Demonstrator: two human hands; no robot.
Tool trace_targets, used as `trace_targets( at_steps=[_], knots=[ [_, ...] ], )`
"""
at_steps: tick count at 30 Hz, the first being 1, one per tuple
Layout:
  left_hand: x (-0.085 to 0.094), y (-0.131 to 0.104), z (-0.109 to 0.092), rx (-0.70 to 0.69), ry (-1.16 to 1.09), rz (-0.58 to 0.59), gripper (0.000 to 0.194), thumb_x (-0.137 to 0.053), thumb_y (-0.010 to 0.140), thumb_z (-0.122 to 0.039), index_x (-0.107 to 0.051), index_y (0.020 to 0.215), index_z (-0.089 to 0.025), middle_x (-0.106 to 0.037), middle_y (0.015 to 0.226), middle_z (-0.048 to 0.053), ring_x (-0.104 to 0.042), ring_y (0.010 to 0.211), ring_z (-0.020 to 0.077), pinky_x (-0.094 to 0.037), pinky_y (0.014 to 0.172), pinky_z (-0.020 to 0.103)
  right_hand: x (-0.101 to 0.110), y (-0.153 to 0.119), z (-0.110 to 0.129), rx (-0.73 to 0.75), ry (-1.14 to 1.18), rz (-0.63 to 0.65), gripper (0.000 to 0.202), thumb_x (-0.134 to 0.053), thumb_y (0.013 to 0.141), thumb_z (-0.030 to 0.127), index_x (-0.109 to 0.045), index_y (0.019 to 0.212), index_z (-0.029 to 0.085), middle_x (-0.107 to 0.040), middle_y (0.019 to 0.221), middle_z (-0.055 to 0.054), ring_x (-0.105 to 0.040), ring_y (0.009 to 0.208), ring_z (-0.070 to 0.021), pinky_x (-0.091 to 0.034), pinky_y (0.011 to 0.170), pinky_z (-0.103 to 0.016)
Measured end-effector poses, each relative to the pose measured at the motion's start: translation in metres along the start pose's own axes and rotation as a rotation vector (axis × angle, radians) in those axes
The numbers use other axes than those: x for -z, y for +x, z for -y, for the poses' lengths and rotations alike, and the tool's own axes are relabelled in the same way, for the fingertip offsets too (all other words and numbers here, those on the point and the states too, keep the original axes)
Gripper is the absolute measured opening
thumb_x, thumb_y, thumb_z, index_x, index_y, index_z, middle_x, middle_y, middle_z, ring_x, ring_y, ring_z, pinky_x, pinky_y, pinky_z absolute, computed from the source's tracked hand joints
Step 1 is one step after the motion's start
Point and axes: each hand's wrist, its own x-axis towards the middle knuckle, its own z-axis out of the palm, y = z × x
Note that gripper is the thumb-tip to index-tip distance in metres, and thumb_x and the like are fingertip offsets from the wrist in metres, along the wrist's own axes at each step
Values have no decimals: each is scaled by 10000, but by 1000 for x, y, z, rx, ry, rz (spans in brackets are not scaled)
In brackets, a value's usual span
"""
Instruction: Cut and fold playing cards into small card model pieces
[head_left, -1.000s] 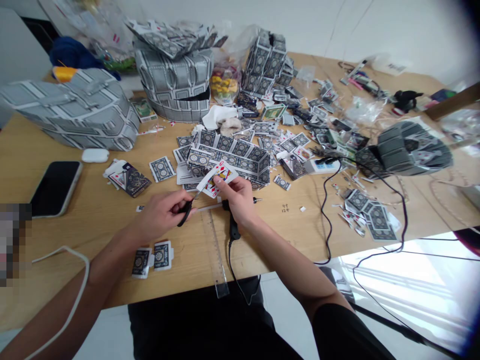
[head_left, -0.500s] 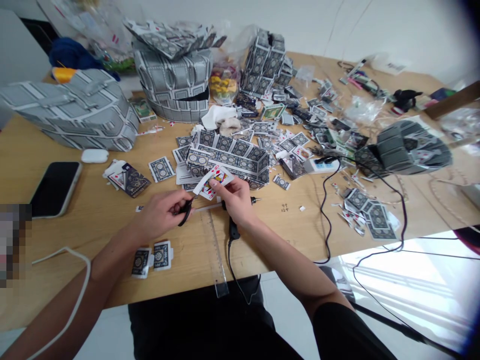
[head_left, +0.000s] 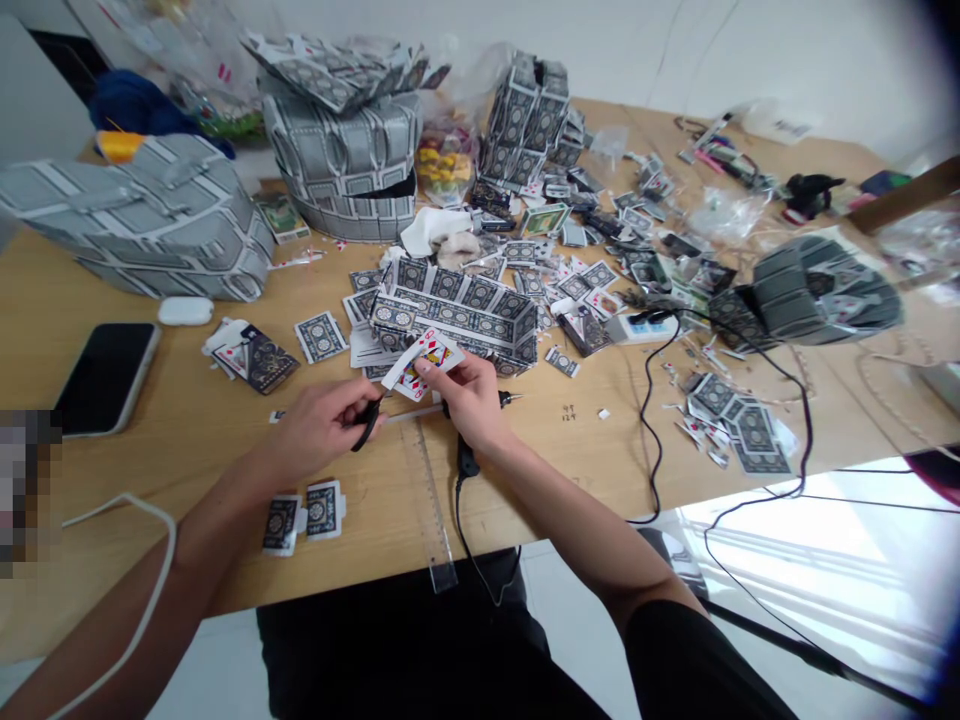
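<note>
Hands (head_left: 472,405) holding scissors (head_left: 366,426), playing card (head_left: 409,381), open patterned box (head_left: 486,336)

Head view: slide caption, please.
Left hand gripping scissors, right hand holding a playing card, over a table strewn with cards.

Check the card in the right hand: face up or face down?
Face up: in the right hand, the card shows red diamonds and a printed figure.

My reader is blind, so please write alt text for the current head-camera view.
A person's left hand holds scissors near a playing card in the right hand, over a wooden table. Beyond are an open card-patterned box and scattered cards.
</note>
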Motion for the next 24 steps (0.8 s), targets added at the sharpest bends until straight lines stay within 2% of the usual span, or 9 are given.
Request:
trace_targets(
  at_steps=[9, 15, 24],
  knots=[
    [0, -1, -2, 2, 6, 4, 149, -695, 961, -307, -660, 850, -215, -530, 658, -70, -452, 597, 115, -340, 579, 240, 1, 0, -1, -6, 10, 7, 371, -928, 778, 594, -820, 882, 255, -834, 922, -31, -754, 859, -236, -631, 887, -415],
    [-1, 0, 1, -10, -19, -10, 77, -710, 951, -284, -691, 924, -215, -561, 672, -76, -480, 597, 102, -359, 575, 218, 1, 0, -1, 21, 17, 23, 362, -925, 795, 583, -817, 872, 246, -829, 882, -25, -739, 806, -224, -623, 861, -399],
    [-1, -1, -2, -37, 18, -47, 53, -723, 922, -217, -673, 904, -211, -584, 667, -78, -497, 584, 92, -389, 580, 206, 0, 0, -4, 11, -41, 20, 447, -903, 783, 646, -803, 874, 220, -829, 897, -45, -735, 821, -229, -614, 815, -372]
  ],
)
